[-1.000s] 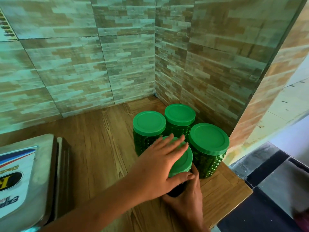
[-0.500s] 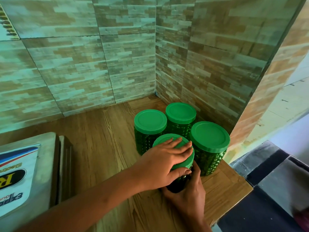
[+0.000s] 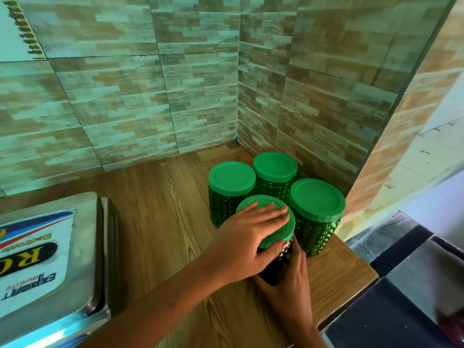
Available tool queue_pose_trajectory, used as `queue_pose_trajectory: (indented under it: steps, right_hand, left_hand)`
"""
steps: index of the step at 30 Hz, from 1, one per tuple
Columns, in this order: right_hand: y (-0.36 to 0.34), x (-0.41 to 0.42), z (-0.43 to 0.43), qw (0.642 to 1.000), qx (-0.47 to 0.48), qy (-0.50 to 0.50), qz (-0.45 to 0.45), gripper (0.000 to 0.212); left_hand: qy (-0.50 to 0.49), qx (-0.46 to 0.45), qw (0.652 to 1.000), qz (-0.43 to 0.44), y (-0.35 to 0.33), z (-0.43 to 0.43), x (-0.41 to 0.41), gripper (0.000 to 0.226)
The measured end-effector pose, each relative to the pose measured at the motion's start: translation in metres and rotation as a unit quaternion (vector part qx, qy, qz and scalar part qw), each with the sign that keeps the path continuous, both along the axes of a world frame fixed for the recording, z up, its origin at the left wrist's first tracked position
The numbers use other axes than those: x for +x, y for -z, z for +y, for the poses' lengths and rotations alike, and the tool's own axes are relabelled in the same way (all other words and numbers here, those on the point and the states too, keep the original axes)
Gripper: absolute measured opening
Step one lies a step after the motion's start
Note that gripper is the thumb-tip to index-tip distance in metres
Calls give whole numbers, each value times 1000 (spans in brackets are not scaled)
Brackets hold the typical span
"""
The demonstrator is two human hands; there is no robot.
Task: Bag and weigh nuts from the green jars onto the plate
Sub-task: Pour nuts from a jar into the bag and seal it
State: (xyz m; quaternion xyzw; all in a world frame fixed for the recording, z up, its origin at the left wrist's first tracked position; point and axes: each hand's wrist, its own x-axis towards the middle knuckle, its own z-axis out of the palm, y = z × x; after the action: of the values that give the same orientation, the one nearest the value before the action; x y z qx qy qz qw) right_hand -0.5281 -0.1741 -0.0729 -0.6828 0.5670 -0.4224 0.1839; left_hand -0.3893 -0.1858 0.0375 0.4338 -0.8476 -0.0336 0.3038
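Three green studded jars with green lids stand in the corner: one on the left (image 3: 232, 177), one at the back (image 3: 275, 167) and one on the right (image 3: 316, 199). A further green jar stands in front of them. My left hand (image 3: 248, 237) lies over its lid (image 3: 286, 229), fingers across the top and thumb hooked on the near rim. My right hand (image 3: 288, 285) wraps round the dark body of that jar from the near side. No plate, bag or nuts are in view.
A steel weighing scale (image 3: 50, 247) with a printed label fills the lower left of the wooden counter (image 3: 163, 209). Tiled walls close the back and right. The counter's edge (image 3: 361, 277) drops off just right of the jars.
My left hand has come down onto the front jar's lid and its thumb has closed on the rim. My right hand has stayed on the jar's body.
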Motion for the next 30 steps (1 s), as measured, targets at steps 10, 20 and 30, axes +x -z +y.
queue_pose_trajectory:
  steps: [10,20,30]
  right_hand:
    - [-3,21,54,997,-35,56,-27,85]
    - [-52,125,131,976,-163,-140,-16,62]
    - [-81,238,214,941,-180,-277,-73,54]
  left_hand:
    - [-58,-22,996,59,11,68,54,38]
    - [-145,-40,985,81,5,194,156,40]
    - [-281,-74,952,99,6,318,261,39]
